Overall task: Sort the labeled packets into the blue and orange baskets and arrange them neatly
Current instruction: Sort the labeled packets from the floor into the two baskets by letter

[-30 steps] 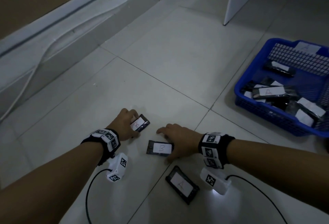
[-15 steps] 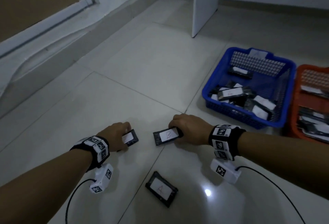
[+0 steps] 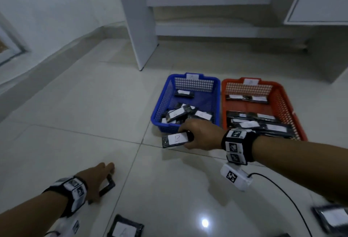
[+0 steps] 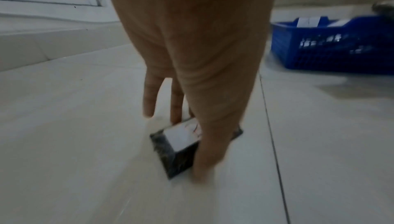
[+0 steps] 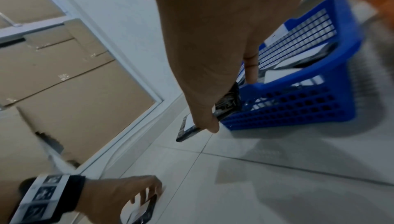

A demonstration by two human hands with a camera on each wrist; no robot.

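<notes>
Right hand (image 3: pixel 199 135) pinches B packet (image 3: pixel 176 140) in the air, just short of blue basket (image 3: pixel 160 105), orange basket (image 3: pixel 293 112) to its right. Left hand (image 3: pixel 96 180) down on floor, fingers (image 4: pixel 149 96) and thumb pinching second packet (image 4: pixel 181 145) tilted on edge. A packet (image 3: pixel 125 227) lies near left wrist

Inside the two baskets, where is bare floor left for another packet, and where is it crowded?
The blue basket is bare across its middle, between one far packet and the jumbled near pile. The orange basket has a bare strip between its far row and the packed near stack.
</notes>
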